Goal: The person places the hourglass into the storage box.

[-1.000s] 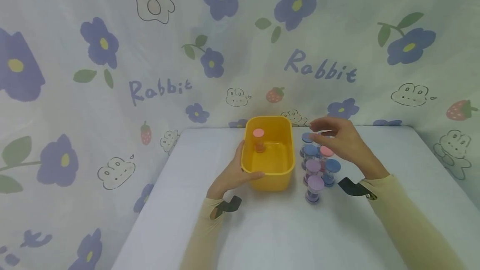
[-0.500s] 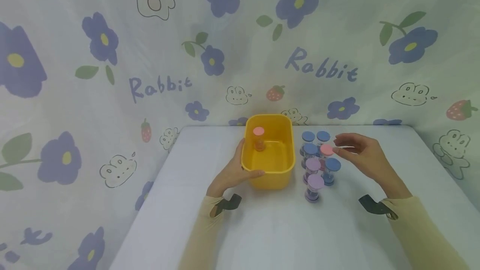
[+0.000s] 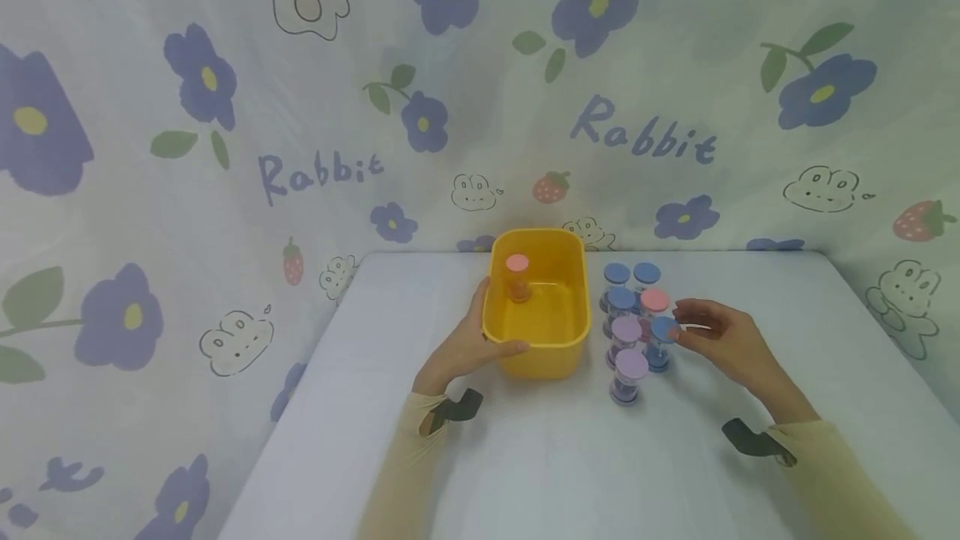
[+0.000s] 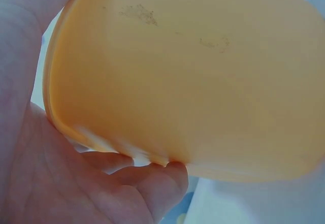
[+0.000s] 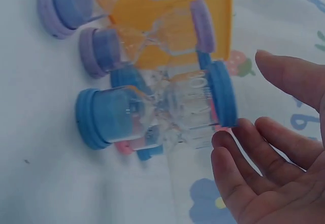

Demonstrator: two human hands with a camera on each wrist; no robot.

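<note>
Moved within the last second, with the right hand (image 3: 723, 344): from the far blue lids, past the pink one, to the near blue hourglass (image 3: 659, 348). Reaching with thumb and fingers wide about its lid, holding nothing; cannot tell whether touching. For the work, probably a switch of choice, without a grip made yet. Unchanged on the other side: gripping the yellow tub (image 3: 543, 362) with the left hand (image 3: 467, 346), thumb over the rim, fingers round the left wall. Still holding inside just one pink hourglass (image 3: 518, 280), upright in the far left corner.

Standing upright on the white desk (image 3: 562, 457), right of the tub, close to the near blue hourglass: three more blue hourglasses (image 3: 621, 300), a second pink hourglass (image 3: 655, 302), two purple hourglasses (image 3: 632, 365). Shaped alike: clear, narrow-waisted bulbs between thick round caps, with coloured filling low in the near blue hourglass. Smooth, plastic-looking and round-cornered on the tub, with dark scuffs on one wall. Behind, pale, faintly rippled cloth (image 3: 480, 90), printed with flowers, rabbits and strawberries.
</note>
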